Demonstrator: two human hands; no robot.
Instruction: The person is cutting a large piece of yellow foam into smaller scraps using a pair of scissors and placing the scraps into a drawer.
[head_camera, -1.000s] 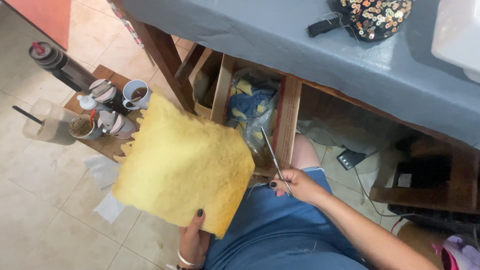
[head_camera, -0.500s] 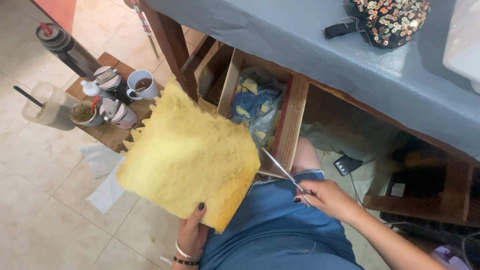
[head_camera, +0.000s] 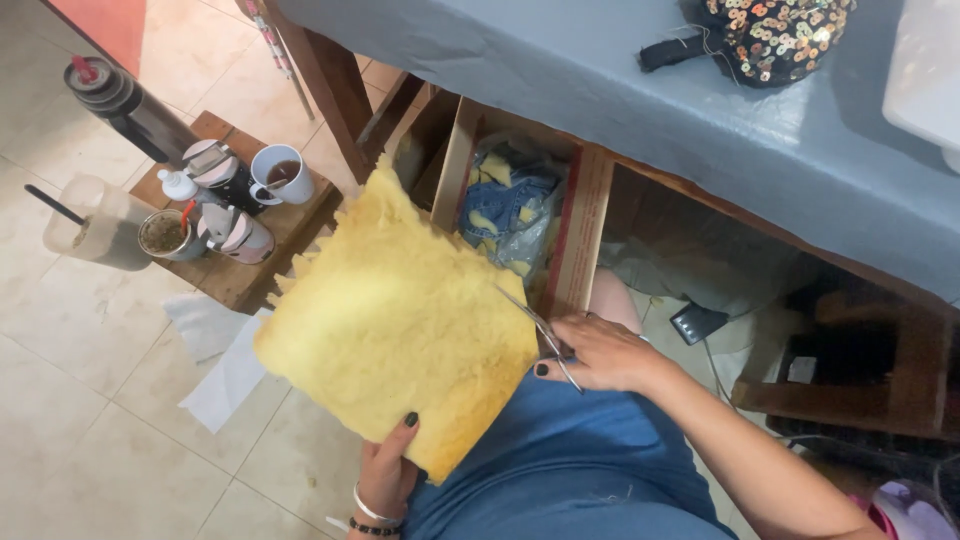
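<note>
Since a second ago the right hand has carried the scissors from the fabric's upper right edge down along that edge, and the drawer now shows more of its contents. At far left a low wooden stool (head_camera: 236, 282) holds a dark flask (head_camera: 128, 105), a white mug (head_camera: 279, 175) and small round jars. The left hand (head_camera: 388, 470) pinches the lower edge of the yellow fabric (head_camera: 395, 325), thumb on top; the sheet is fuzzy, roughly square, with a jagged left edge, held over the blue-clad lap. The right hand (head_camera: 600, 355) is closed around thin metal scissors (head_camera: 541, 335), blades at the fabric's right edge. Behind, an open wooden drawer (head_camera: 585, 235) holds blue and yellow scraps under the grey-covered worktop (head_camera: 600, 80), where a sequined pouch (head_camera: 770, 30) lies.
</note>
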